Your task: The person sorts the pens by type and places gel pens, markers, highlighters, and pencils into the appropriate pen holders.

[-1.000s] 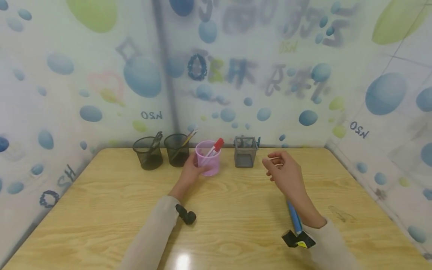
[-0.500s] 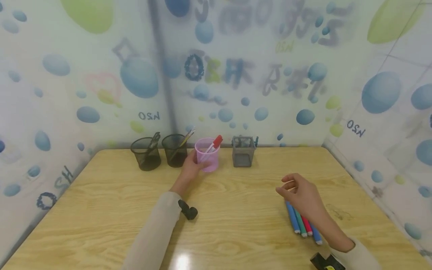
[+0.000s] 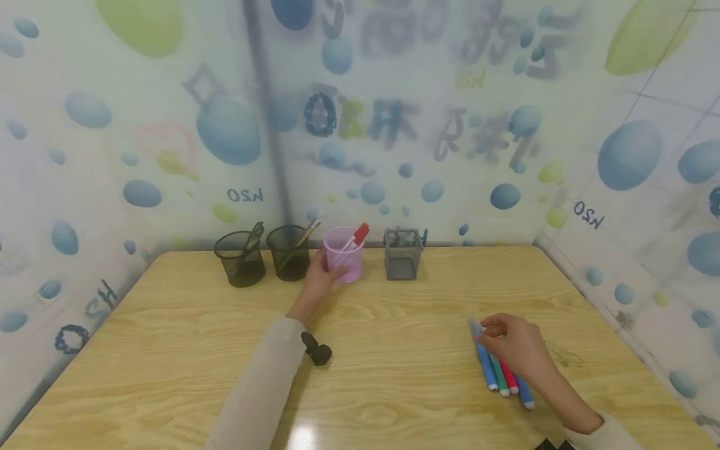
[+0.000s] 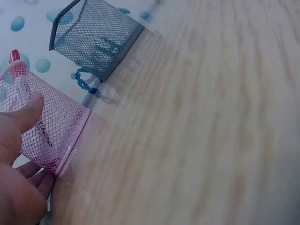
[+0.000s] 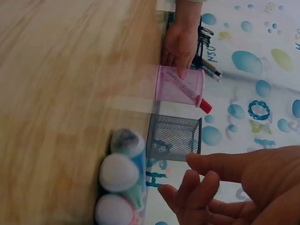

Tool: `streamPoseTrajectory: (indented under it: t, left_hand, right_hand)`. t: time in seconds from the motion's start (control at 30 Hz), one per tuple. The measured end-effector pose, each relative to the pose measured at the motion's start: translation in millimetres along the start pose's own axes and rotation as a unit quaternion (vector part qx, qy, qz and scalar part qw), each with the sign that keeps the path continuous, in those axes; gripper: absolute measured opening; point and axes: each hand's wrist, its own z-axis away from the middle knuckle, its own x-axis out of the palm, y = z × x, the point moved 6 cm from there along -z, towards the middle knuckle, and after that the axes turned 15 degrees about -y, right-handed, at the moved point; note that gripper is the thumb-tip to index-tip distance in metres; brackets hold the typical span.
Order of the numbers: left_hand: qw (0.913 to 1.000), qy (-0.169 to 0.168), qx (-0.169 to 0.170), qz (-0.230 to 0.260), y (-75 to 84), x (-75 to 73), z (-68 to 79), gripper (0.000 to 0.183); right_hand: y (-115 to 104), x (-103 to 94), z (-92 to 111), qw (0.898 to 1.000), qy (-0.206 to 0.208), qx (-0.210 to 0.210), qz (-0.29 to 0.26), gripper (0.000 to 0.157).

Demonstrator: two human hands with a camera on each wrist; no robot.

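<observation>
My left hand grips the pink mesh pen cup near the back of the table, thumb on the near side. A red-capped marker leans inside that cup. In the left wrist view, the thumb lies against the mesh and the other fingers go behind and under. At the right, my right hand hovers over several markers lying side by side: a blue marker, a green one, a red one and another blue. Its fingers are loosely bent, with nothing between them.
Left of the pink cup stand two black mesh cups, one with dark-handled scissors or similar, the other with pencils. A grey square mesh holder stands to its right. The patterned wall closes off the table's back.
My right hand has moved down and right from beside the grey holder to above the markers, which have come into view. The left hand has pushed the pink cup slightly back toward the wall.
</observation>
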Motion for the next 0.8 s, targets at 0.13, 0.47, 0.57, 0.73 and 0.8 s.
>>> streamPoseTrajectory:
  t: [0.13,0.47,0.57,0.73,0.8]
  left_hand:
    - [0.9998,0.014,-0.011,-0.005,-0.4,1.0,0.4,0.072]
    - [0.9882,0.132,-0.067,-0.039,8.4,3.8,14.8,0.074]
    - [0.9851,0.148,-0.083,-0.027,17.6,14.3,22.7,0.065]
    - [0.9945,0.067,-0.079,-0.013,24.9,46.8,25.3,0.048]
    - [0.9971,0.033,-0.066,-0.018,27.7,62.1,22.9,0.047]
  right_hand:
    - [5.2,3.0,-2.4,1.000,-0.016,-0.005,0.014,0.033]
    - [6.6,14.3,-8.5,0.999,-0.026,-0.014,0.024,0.025]
    - [6.7,17.0,-10.1,0.999,-0.027,-0.013,0.031,0.024]
    - [9.6,20.9,-14.2,0.999,-0.032,-0.008,0.033,0.027]
    - [10.4,21.4,-14.2,0.999,-0.034,-0.007,0.033,0.029]
